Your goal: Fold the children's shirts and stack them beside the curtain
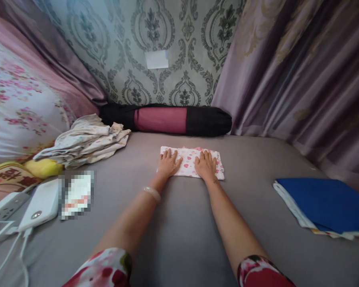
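A white cloth with red and pink hearts [187, 161] lies folded into a flat rectangle on the grey bed sheet [185, 215]. My left hand [168, 163] rests on its left part, palm down with the fingers spread. On the right part lies my right hand [206, 164], also flat with its fingers apart. Between the two hands the heart print shows. A little pink fabric peeks out along the cloth's far edge. Whether the cloth is one piece or several layers of clothing, I cannot tell.
Folded blue and white fabric [326, 203] lies at the right. Crumpled pale clothes [89, 139] are at the left, near a white power bank [40, 203] with cables and a power strip [7, 207]. A black and pink bolster-shaped bag [161, 120] lies against the wall.
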Demonstrator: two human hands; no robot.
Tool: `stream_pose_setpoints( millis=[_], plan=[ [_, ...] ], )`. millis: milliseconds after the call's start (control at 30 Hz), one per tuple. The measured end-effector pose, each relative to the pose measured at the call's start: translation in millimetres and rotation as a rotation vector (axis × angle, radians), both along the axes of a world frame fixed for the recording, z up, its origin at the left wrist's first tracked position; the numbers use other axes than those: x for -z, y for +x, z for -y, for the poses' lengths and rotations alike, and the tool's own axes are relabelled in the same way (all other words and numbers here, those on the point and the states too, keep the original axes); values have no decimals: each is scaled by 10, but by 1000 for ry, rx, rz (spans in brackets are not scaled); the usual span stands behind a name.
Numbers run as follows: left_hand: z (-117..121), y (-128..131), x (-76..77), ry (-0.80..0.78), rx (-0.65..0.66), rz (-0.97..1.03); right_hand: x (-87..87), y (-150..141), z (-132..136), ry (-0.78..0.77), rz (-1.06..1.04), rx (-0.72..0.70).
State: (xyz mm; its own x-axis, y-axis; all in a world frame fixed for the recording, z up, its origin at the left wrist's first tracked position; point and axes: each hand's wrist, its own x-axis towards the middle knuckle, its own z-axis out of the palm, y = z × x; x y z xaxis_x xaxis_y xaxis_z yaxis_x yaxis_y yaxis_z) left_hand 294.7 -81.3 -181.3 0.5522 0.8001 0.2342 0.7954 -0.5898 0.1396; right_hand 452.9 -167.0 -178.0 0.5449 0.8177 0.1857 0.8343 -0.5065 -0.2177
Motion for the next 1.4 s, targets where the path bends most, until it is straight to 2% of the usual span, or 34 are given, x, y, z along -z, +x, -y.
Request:
stream_pose_setpoints(
  millis=[233, 367, 467, 633, 867, 1133, 1333, 1400],
  plan=[
    [-8, 18, 30, -33, -104, -8, 34, 110, 57, 57, 7, 114],
    [-13, 38, 37, -11, -119, 2, 34, 133, 63, 39, -16, 112],
    [-73, -19, 17, -14, -67, 22, -15, 179, 76, 20, -56, 93],
    [-262, -243, 31, -112, 82, 52, -51, 301, 153, 28, -46, 111],
    [-348, -350, 144, -127, 103, 113, 1, 305, 213, 61, 23, 118],
    [-347, -379, 145, -66, 106, 366, -51, 316, 183, -12, 25, 116],
    [-286, -394, 108, -94, 153, 301, -84, 169, 115, -44, 70, -64],
    [-279, -396, 100, -112, 152, 294, -67, 138, 115, -49, 75, -80]
  ],
)
